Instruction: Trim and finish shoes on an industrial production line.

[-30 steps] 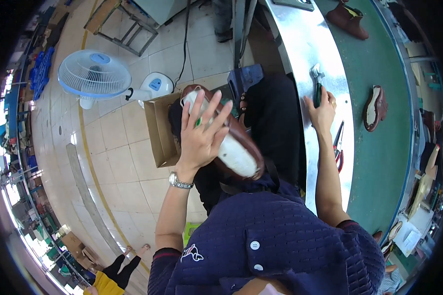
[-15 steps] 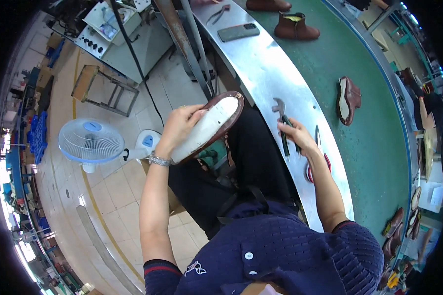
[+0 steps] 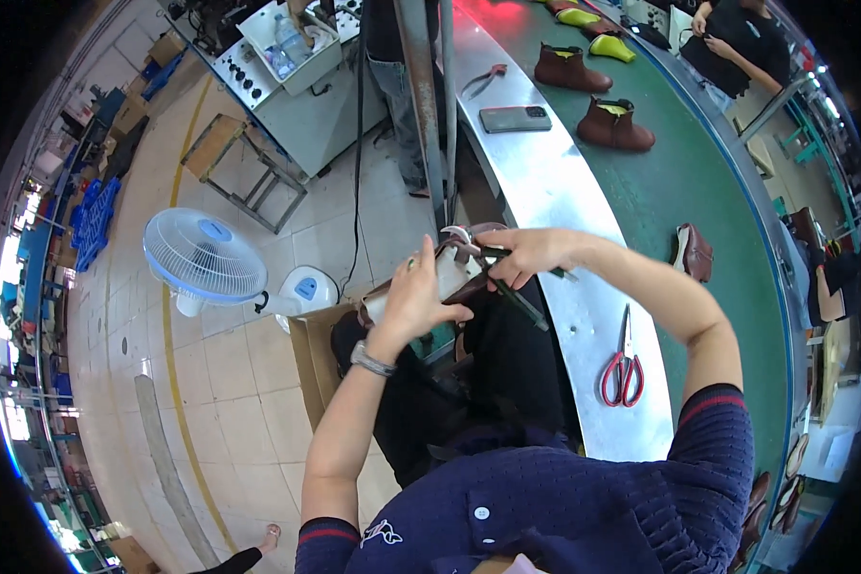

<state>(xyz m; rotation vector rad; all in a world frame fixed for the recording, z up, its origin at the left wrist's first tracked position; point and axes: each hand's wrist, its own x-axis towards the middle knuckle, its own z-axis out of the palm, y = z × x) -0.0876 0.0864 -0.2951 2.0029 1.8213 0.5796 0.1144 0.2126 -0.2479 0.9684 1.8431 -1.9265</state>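
Note:
Over my lap, my left hand holds a brown shoe upper with a white sole side, its fingers along the edge and the thumb stretched across. From the right, my right hand grips dark-handled lasting pincers. Their metal jaws sit against the far end of the shoe. Whether the jaws pinch the leather is too small to tell. Both hands cover much of the shoe. Red-handled scissors lie on the metal bench edge, right of my lap.
A phone and another pair of pliers lie farther up the metal ledge. Brown boots stand on the green conveyor belt. At left are a fan, a stool and a cardboard box. A metal post rises ahead.
My right hand has brought the pincers from above the ledge leftward onto the shoe's far end. The left hand has shifted right and turned the shoe. The boots on the belt appear nearer.

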